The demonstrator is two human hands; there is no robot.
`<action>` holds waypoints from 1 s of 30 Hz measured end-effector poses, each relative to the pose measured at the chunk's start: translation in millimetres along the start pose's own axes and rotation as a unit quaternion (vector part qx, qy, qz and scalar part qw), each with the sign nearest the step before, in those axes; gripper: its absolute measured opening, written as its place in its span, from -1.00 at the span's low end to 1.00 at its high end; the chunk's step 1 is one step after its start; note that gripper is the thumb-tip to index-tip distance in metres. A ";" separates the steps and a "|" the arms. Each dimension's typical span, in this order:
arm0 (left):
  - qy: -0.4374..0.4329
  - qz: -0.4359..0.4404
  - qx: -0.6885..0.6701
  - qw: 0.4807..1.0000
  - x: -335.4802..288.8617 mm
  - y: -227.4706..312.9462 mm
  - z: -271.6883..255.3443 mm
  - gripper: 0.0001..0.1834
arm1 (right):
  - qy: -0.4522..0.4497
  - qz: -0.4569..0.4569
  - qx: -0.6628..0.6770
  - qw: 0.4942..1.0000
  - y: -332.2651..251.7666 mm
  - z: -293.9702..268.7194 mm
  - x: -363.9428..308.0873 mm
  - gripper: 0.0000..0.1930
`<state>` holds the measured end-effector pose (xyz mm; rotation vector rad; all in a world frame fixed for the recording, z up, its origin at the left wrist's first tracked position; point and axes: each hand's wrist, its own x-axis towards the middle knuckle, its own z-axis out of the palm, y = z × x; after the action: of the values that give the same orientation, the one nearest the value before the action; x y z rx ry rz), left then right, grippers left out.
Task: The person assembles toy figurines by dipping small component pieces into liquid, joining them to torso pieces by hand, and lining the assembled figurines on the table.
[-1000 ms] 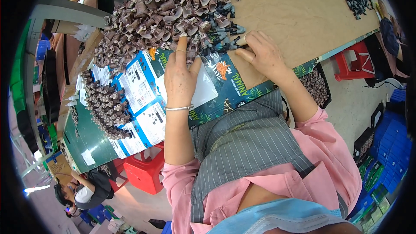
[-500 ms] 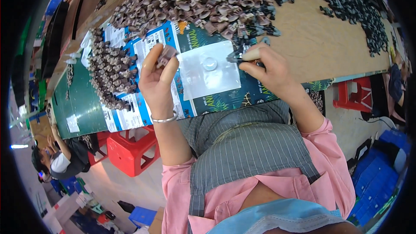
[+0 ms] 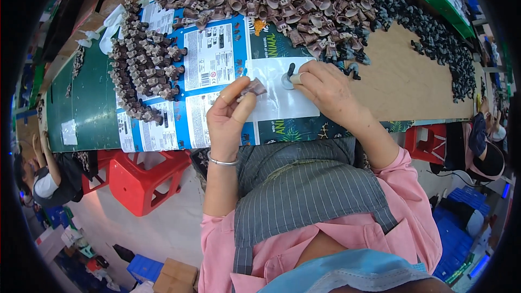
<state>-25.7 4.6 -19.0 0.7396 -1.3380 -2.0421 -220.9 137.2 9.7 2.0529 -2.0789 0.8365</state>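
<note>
My left hand (image 3: pixel 230 114) pinches a brown, hollow molded plastic piece (image 3: pixel 254 89) between thumb and fingers, over the left edge of a white plastic sheet (image 3: pixel 266 109). On that sheet lies a small clear round dish (image 3: pixel 286 81). My right hand (image 3: pixel 328 89) is closed at the dish, its fingertips against a small dark plastic piece (image 3: pixel 291 69) whose end sticks up there. The fingers partly hide that piece and the dish.
A large heap of brown hollow pieces (image 3: pixel 260 0) covers the back of the table. Dark grey pieces (image 3: pixel 434 57) lie along the back right by a green tray (image 3: pixel 429 0). Rows of assembled brown figures (image 3: pixel 146 70) stand at left. A red stool (image 3: pixel 141 182) is below the table.
My right hand has brought the dark piece left and down to the clear dish. My left hand, still holding the brown piece, is nearer the sheet. The whole view has shifted.
</note>
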 end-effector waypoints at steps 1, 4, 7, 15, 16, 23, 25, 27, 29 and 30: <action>-0.011 0.002 0.003 1.000 0.7 -0.3 2.3 -0.58 | -0.005 0.004 -0.001 1.000 -1.0 -0.6 0.1 -0.88; -0.028 -0.011 0.006 1.000 1.0 2.0 10.0 -0.60 | 0.000 0.015 -0.001 1.000 -1.5 -1.3 1.0 -0.88; -0.036 -0.012 0.012 0.999 2.2 -1.2 15.8 -0.61 | 0.015 0.035 0.013 0.999 -1.2 -2.4 -1.8 -0.86; -0.066 -0.043 -0.021 0.997 5.9 -3.5 28.2 -0.62 | 0.134 0.226 0.278 0.924 -2.2 -3.2 -12.9 -0.85; -0.075 -0.051 -0.032 0.995 5.4 -3.2 29.2 -0.62 | 0.136 0.203 0.293 0.924 -3.9 -3.4 -13.0 -0.85; -0.052 -0.091 -0.146 0.984 1.6 -2.4 32.6 -0.64 | 0.151 0.062 0.245 0.956 -21.6 3.7 1.8 -0.79; -0.001 -0.063 -0.124 0.990 1.4 -4.1 34.9 -0.64 | 0.150 0.070 0.245 0.955 -28.1 14.9 3.1 -0.80; 0.010 -0.022 -0.198 0.980 0.7 -1.3 30.2 -0.64 | 0.152 0.068 0.249 0.954 -38.0 21.3 7.0 -0.80; 0.009 -0.006 -0.182 0.983 1.2 4.5 21.0 -0.57 | 0.147 0.076 0.292 0.942 -44.2 24.6 13.7 -0.79; 0.008 0.058 -0.098 0.993 -0.3 16.1 20.8 -0.53 | 0.133 0.087 0.302 0.940 -46.2 30.9 15.9 -0.83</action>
<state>-37.8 12.1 3.2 0.5759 -1.1237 -2.0352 -169.1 112.1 4.8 1.8445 -2.0366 1.8633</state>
